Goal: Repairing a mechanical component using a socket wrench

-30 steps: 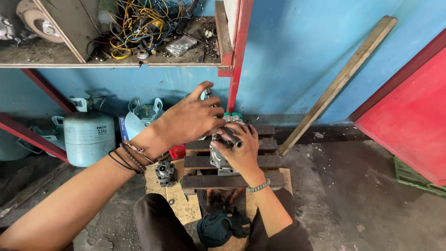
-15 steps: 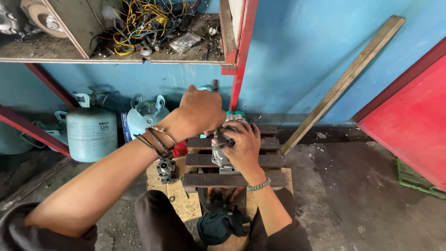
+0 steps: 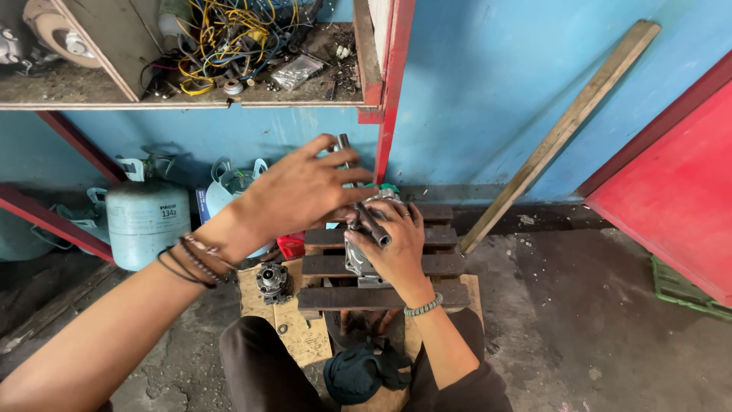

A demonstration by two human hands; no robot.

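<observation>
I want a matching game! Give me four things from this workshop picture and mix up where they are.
Things:
1. left hand
2. gas cylinder
3. yellow wires
4. wooden plank

Places:
A. leaning on the blue wall at right
B. up on the shelf
C. on the metal rod
D. standing on the floor at left

Pairs: 1-C, 2-D, 3-B, 4-A

Slatted wooden stool (image 3: pixel 427 263) on concrete floor (image 3: pixel 579 320), metal part (image 3: pixel 358 263) atop.
</observation>
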